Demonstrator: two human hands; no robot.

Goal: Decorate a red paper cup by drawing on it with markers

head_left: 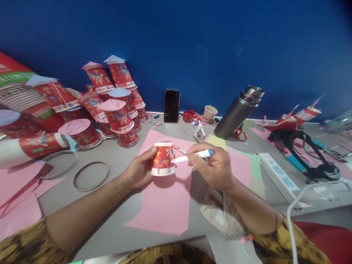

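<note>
My left hand (141, 167) is closed around a red paper cup (163, 159) held upside down over a pink paper sheet (165, 201). My right hand (214, 165) grips a white marker with a blue cap (194, 157), its tip touching the cup's side. Both hands hover just above the grey table (115, 220).
A pile of red paper cups with pink paper cone lids (110, 106) stands at the back left. A phone (172, 105) leans on the blue wall. A metal flask (238, 112), a white power strip (279, 172), a black stand (308, 154) and two rings (90, 176) lie around.
</note>
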